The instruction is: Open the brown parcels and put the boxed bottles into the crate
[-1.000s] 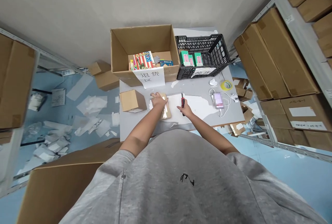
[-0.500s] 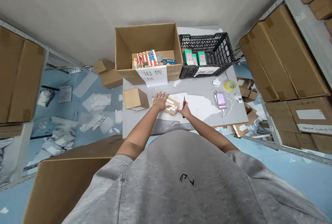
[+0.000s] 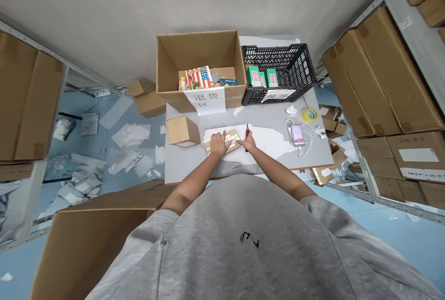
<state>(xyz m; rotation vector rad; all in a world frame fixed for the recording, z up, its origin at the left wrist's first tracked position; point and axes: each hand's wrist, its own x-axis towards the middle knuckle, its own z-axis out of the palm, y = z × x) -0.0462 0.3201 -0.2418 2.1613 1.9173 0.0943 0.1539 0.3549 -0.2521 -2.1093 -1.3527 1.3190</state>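
Observation:
A small flat cardboard parcel (image 3: 232, 139) with a white label lies on the grey table (image 3: 184, 161) in front of me. My left hand (image 3: 218, 144) rests on its left end with fingers spread flat. My right hand (image 3: 249, 142) touches the parcel's right end and is closed round a red-handled cutter (image 3: 247, 129) that points away from me.
A small closed carton (image 3: 181, 130) stands left of the parcel. Behind are an open cardboard box (image 3: 200, 66) with books and a black crate (image 3: 278, 70) with green boxes. A phone (image 3: 296, 134), cable and tape roll (image 3: 308, 114) lie right. Shelves of cartons flank the table.
The parcel has turned from lengthwise to lying across in front of me. My left hand slid along it, and my right hand with the cutter came in against its right end.

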